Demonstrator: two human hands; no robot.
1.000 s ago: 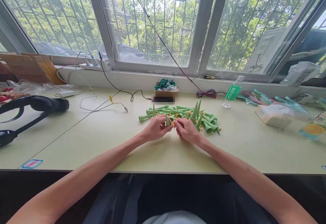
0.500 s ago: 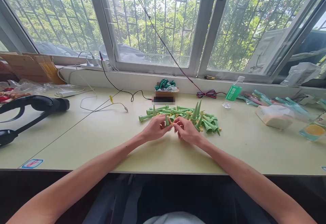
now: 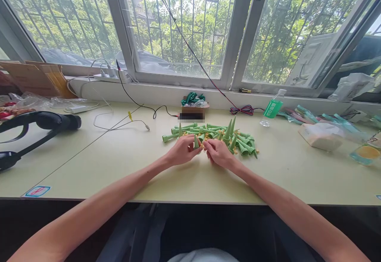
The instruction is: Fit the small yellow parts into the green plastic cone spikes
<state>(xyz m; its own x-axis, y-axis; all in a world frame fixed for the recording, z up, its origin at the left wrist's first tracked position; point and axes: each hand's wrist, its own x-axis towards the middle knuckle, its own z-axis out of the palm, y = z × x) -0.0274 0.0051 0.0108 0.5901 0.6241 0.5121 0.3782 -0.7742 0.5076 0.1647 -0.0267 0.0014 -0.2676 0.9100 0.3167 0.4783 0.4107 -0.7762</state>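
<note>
My left hand (image 3: 183, 149) is closed round a green plastic cone (image 3: 196, 142), its tip pointing up between thumb and fingers. My right hand (image 3: 218, 151) is close beside it, with thumb and forefinger pinched together near a tiny yellowish piece (image 3: 203, 145); whether that piece is between the fingertips I cannot tell. Just beyond both hands lies a pile of green cone-shaped plastic spikes (image 3: 244, 147), some standing upright and others on their sides. Small yellow-orange pieces are scattered among them.
Behind the pile sits a small cardboard box (image 3: 195, 109) with dark green items. A water bottle (image 3: 273, 108) and a tissue pack (image 3: 320, 135) stand to the right. A black headset (image 3: 41, 123) and cables (image 3: 131, 123) lie to the left.
The fingertips of both hands have shifted very slightly, and the cone in my left hand has moved a little to the right. The pile looks the same.
</note>
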